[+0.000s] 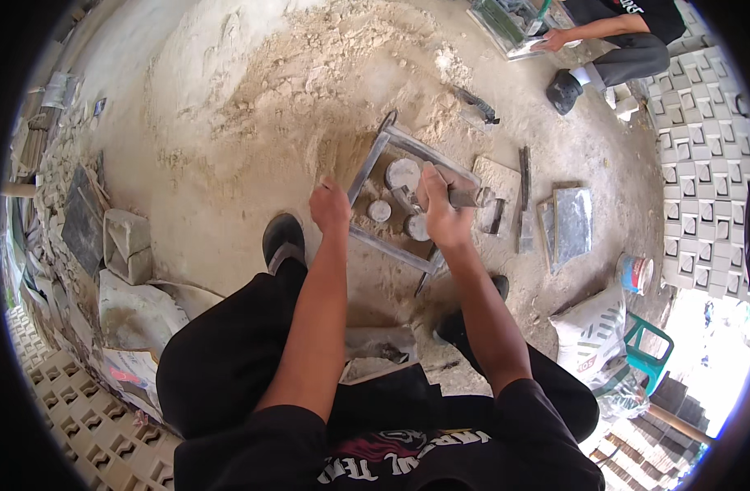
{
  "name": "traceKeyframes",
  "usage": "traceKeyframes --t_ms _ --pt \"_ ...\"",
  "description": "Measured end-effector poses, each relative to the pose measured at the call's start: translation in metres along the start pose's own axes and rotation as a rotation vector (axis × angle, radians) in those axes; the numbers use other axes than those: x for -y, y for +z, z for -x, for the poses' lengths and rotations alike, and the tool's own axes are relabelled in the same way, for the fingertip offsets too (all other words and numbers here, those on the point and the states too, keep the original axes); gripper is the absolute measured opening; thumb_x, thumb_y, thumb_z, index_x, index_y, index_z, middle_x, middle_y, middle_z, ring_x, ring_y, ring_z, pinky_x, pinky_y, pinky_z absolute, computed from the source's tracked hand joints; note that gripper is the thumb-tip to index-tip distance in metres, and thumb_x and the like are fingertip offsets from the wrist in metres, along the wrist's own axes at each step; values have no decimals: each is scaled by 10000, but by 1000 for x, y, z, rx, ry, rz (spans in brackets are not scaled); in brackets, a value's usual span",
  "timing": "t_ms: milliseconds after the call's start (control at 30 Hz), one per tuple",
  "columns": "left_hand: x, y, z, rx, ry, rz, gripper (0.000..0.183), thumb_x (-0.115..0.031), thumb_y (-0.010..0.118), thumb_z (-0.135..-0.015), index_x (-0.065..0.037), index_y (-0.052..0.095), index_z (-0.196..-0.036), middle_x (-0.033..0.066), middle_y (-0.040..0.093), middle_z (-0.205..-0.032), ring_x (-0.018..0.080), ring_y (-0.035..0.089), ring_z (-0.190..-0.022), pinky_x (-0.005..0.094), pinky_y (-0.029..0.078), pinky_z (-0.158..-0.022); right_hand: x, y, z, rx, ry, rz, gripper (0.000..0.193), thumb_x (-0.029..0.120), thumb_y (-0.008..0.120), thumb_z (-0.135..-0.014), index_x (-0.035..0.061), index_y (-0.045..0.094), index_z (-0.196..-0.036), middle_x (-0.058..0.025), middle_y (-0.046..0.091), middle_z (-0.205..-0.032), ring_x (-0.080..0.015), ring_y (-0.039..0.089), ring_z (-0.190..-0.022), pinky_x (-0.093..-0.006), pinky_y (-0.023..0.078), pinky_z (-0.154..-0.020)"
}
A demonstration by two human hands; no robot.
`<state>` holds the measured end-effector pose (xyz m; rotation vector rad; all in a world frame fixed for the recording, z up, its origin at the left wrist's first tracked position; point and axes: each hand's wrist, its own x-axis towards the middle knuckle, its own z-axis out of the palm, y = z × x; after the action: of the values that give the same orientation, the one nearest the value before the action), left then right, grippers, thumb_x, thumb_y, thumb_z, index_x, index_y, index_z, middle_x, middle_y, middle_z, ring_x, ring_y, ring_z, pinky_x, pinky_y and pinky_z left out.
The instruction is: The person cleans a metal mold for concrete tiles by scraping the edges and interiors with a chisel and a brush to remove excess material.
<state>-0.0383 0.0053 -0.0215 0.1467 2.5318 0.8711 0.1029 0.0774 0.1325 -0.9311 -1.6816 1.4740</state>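
A square mould frame (367, 168) with grey bars lies tilted on the sandy ground between my feet. Inside it stand round, pale-topped forms of different sizes, among them a large disc (403, 174) and a small disc (379, 211). My left hand (332, 209) is closed just outside the frame's left bar; whatever lies in its fingers is hidden. Over the right part of the frame, my right hand (446, 211) is wrapped round a grey-brown hand tool (465, 197), its exact kind unclear. The hand and tool cover part of the forms.
Loose sand (309, 65) is heaped beyond the frame. At the far right a co-worker's hand (555, 39) touches another mould (518, 45). Flat plates (571, 221), a white sack (592, 327), a green stool (649, 352) and stacked patterned blocks (702, 164) stand to the right.
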Motion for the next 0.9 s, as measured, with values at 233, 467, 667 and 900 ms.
traceKeyframes --t_ms 233,467,667,900 --pt "-6 -4 -3 -6 -34 6 588 -393 309 -962 69 672 -941 302 646 -974 470 608 -943 531 459 -864 -3 16 2 -155 86 -28 399 229 548 -974 89 484 -606 58 419 -535 -35 341 -500 -241 259 -464" --pt "-8 -7 1 24 -59 -10 585 -400 312 -962 61 672 -952 290 649 -984 464 611 -947 527 461 -869 7 21 14 -203 174 -2 440 213 525 -987 111 398 -578 56 395 -542 -35 322 -504 -248 238 -458" --pt "-10 -5 3 52 -50 -7 585 -403 302 -961 49 674 -967 282 653 -985 456 613 -957 520 463 -864 -10 14 36 -230 15 198 471 233 507 -995 109 380 -558 41 382 -534 -51 310 -512 -254 237 -479" --pt "-7 -1 4 26 4 31 581 -402 310 -959 52 673 -973 279 652 -995 451 610 -966 523 457 -870 -10 -5 68 -155 -53 77 432 177 563 -949 46 413 -565 33 381 -531 -59 324 -524 -275 262 -458"
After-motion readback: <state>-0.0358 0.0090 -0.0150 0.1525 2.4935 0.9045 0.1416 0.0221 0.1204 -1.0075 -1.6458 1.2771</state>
